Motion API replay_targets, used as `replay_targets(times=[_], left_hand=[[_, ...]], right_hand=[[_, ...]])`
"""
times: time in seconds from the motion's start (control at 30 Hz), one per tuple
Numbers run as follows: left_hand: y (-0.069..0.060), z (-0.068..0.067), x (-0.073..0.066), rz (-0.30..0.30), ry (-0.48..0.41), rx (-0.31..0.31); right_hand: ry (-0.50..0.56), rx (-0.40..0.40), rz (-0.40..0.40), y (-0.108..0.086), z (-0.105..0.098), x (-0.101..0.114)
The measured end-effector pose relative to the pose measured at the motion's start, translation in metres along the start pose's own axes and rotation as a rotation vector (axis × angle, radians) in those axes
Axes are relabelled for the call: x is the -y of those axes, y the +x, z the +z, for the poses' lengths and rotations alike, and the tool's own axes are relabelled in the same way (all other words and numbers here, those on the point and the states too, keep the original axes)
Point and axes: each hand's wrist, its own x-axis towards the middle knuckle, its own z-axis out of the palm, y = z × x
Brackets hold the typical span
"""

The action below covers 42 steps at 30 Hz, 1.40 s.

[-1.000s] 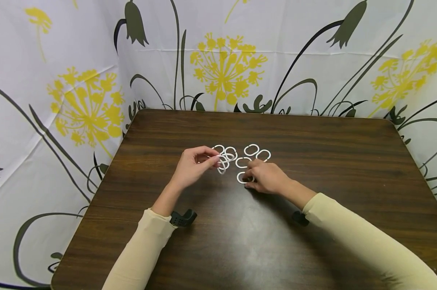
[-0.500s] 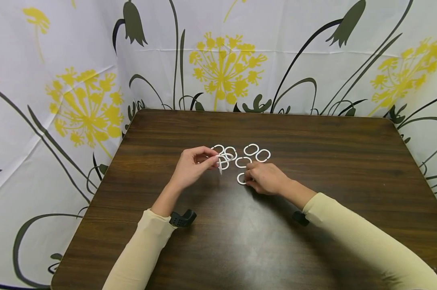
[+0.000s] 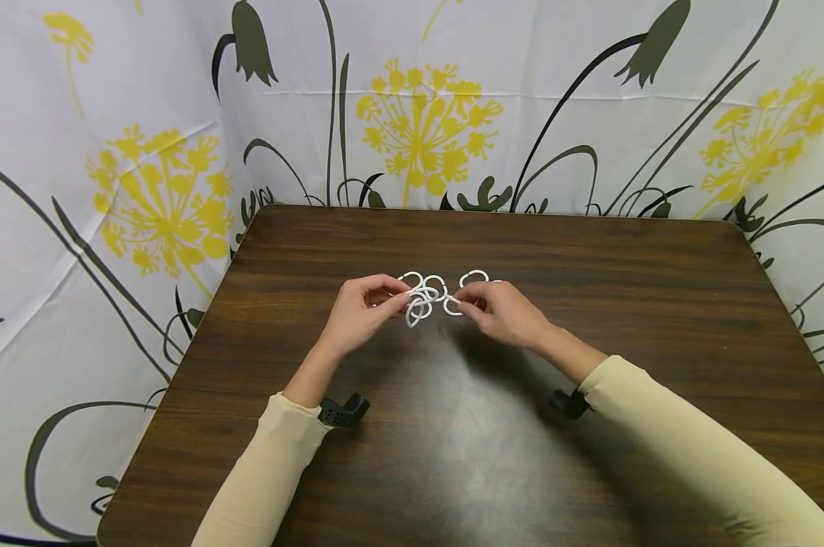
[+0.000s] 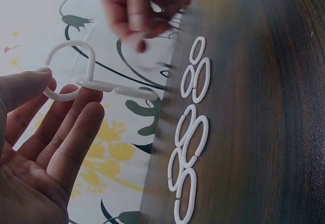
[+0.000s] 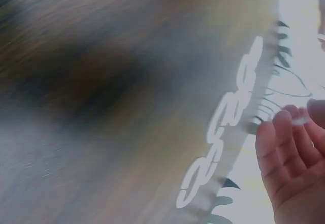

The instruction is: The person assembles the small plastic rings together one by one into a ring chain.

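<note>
taking the upper link [image 4: 91, 61] as our landmark, we see the left hand [image 3: 364, 311] pinching it, while the hanging link [image 4: 99, 85] seems joined to it, long axis dropping towards the table [image 3: 590, 380]; the right hand [image 3: 508, 311] is just right of it, gripping a blurred link [image 3: 453, 299] whose long axis we cannot tell. we judge the gap between that link and our landmark decisive; the loose links [image 4: 205, 127] lie below it, on the table.
</note>
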Motion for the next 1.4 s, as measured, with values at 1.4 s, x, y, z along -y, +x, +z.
replay_targets(times=[1.4], left_hand=[[-0.004,0.009,-0.023,0.016,0.068,0.005]], right_hand=[[0.698,-0.120,0.372,0.021,-0.009,0.051]])
